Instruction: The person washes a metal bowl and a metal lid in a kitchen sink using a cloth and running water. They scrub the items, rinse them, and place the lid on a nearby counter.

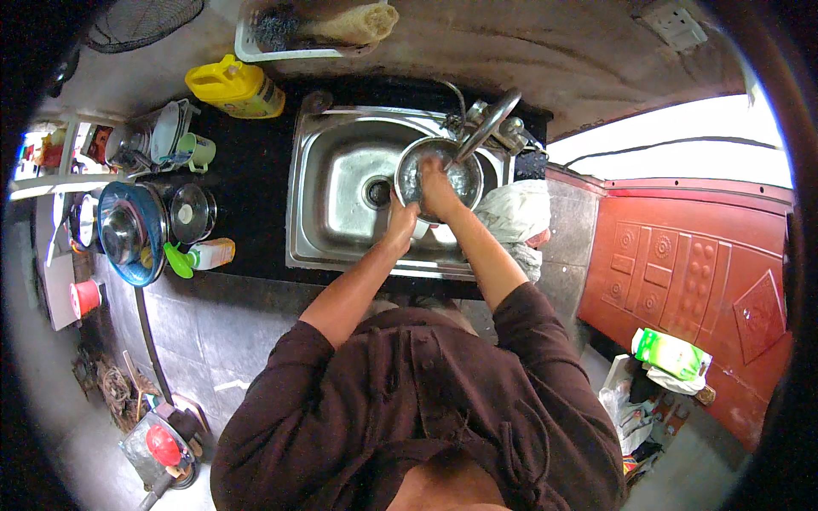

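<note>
A round stainless steel bowl [471, 182] is over the right part of the steel sink [342, 160], beneath the curved faucet [495, 121]. My left hand [402, 227] grips the bowl's near left rim. Inside the bowl is my right hand [438, 191], reaching down towards its bottom; its fingers are blurred, and whether they hold anything cannot be made out. The bowl's inside looks wet and shiny. A small white item [420, 230] shows partly under the bowl's near edge. Left of the bowl lies the round drain [378, 191].
White cloths [514, 207] lie at the sink's right edge. Leftward on the black counter [255, 191] stand a yellow jug [236, 89], a green cup [197, 152], a lidded pot [190, 213], a spray bottle [211, 254] and a blue basin [153, 230]. A white basket [307, 54] is behind.
</note>
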A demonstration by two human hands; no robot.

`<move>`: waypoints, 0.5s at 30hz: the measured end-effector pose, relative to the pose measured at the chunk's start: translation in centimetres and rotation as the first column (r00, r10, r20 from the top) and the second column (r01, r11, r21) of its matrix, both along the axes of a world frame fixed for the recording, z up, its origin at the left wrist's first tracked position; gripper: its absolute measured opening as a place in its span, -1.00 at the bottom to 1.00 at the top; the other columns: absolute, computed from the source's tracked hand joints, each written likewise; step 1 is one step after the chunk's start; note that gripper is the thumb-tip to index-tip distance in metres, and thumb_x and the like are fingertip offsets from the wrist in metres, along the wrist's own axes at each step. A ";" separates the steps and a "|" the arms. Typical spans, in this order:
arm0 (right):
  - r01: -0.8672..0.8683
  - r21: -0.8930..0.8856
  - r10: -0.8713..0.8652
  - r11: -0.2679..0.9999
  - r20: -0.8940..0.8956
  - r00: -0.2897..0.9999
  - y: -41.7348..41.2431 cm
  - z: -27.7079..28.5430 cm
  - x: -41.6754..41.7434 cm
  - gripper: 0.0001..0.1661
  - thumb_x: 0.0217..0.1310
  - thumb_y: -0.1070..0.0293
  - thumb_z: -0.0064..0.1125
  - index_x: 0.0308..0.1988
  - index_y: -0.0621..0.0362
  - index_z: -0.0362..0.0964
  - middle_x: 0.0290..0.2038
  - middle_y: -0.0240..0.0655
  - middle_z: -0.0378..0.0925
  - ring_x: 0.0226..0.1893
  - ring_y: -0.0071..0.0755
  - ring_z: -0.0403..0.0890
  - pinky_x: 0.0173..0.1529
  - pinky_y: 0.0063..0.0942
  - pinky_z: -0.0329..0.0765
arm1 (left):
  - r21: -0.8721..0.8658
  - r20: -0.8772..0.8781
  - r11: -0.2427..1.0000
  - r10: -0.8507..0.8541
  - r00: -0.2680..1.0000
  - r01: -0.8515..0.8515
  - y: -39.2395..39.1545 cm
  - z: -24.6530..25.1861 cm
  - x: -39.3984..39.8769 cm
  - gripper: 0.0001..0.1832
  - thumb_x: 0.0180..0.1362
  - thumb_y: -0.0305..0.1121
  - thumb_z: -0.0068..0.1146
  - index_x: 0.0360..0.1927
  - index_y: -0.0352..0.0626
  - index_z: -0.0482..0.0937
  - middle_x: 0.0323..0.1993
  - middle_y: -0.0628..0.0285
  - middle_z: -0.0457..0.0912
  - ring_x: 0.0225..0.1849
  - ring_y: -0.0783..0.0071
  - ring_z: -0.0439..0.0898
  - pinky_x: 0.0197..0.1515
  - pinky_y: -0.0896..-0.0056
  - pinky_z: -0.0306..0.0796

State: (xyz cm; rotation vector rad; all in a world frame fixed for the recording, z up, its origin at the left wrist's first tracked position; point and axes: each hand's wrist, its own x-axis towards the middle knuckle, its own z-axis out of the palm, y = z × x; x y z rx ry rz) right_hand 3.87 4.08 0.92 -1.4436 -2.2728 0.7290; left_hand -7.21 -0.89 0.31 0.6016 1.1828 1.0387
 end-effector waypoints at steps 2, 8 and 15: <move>0.055 -0.020 -0.050 0.998 0.171 0.984 -0.1 0.1 -0.4 -0.23 -0.40 0.52 0.27 -0.03 0.43 0.24 -0.01 0.18 0.26 0.00 0.17 0.34 0.14 -0.21 0.33 | -0.107 0.036 0.992 -0.069 0.997 0.072 0.0 0.5 -0.4 -0.24 -0.08 -0.60 -0.14 0.29 -0.13 -0.01 0.09 0.10 0.31 0.06 0.33 0.37 0.08 0.36 0.28; -0.048 0.175 -0.005 0.983 0.285 0.958 -0.5 2.8 -1.2 -0.34 -0.36 0.41 0.29 -0.11 0.39 0.34 -0.07 0.10 0.34 0.02 0.14 0.32 0.14 -0.22 0.32 | -0.080 0.041 0.997 -0.015 0.999 0.018 -0.2 1.9 -1.1 -0.26 -0.06 -0.58 -0.14 0.28 -0.19 -0.04 0.03 0.07 0.32 0.04 0.30 0.39 0.03 0.34 0.34; 0.004 -0.046 0.001 0.999 0.114 0.993 -0.1 -0.9 0.0 -0.39 -0.34 0.42 0.27 -0.14 0.40 0.35 -0.07 0.11 0.34 0.00 0.14 0.34 0.12 -0.16 0.32 | -0.033 0.001 0.999 -0.003 1.000 0.003 0.3 3.0 -0.4 -0.26 -0.11 -0.61 -0.20 0.26 -0.21 -0.01 0.05 0.02 0.30 0.04 0.24 0.39 0.02 0.31 0.36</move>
